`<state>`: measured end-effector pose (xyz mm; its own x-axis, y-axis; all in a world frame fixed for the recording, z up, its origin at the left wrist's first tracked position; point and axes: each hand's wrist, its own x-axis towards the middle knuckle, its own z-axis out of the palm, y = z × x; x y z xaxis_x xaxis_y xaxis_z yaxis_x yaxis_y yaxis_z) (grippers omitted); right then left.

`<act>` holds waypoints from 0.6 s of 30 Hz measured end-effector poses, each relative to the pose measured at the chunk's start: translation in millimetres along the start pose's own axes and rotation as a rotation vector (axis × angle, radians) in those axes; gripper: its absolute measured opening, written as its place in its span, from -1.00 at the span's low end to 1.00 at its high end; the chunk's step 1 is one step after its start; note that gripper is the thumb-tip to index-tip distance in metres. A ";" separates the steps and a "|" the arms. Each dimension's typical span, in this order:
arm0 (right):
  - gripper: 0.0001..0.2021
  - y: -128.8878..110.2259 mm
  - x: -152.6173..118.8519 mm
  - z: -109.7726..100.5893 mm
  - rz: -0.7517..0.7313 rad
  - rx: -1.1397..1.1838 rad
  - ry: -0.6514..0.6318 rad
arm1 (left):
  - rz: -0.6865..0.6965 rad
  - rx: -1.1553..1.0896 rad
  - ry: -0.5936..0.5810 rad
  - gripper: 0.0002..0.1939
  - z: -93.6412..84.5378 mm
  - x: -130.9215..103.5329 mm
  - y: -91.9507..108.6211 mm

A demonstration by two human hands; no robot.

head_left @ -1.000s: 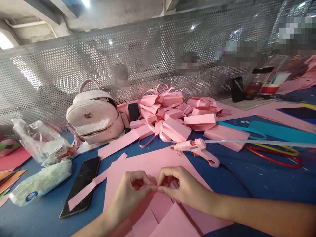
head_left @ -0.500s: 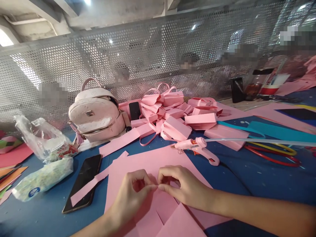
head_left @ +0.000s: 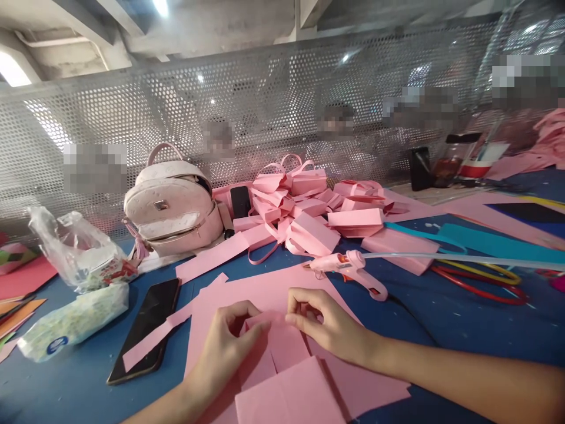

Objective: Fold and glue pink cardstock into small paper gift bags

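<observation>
A folded pink paper piece [head_left: 286, 341] lies over a large pink sheet [head_left: 212, 330] on the blue table. My left hand [head_left: 232, 347] is closed on the piece's upper left edge, thumb against the paper. At its upper right edge my right hand [head_left: 326, 327] pinches the paper between thumb and fingertips. Nearer to me, a flat pink folded part [head_left: 291, 397] extends toward the bottom of the view. A pink glue gun [head_left: 348, 271] lies just beyond my right hand, a clear glue stick out of its back.
Folded pink paper pieces [head_left: 309, 206] are heaped at the back beside a pale backpack [head_left: 174, 206]. A black phone [head_left: 148, 330], a tissue pack [head_left: 75, 321] and a plastic bag [head_left: 79, 247] are on the left. Red and yellow loops [head_left: 485, 282] lie right.
My hands have moved apart from their near-touching position, with the paper's top edge now showing between them. The near folded part has shifted left and lies flatter.
</observation>
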<state>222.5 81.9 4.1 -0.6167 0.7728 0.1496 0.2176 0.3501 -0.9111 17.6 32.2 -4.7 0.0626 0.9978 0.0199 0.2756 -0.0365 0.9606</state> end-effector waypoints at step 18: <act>-0.75 -9.6 -44.3 -13.7 0.088 -0.192 0.017 | 0.102 -0.089 -0.121 -0.84 0.8 -14.1 -0.2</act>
<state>258.1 51.6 11.5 -0.5766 0.8130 0.0808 0.4114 0.3743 -0.8311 17.4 18.2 -5.4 0.2023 0.9751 0.0905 0.1763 -0.1272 0.9761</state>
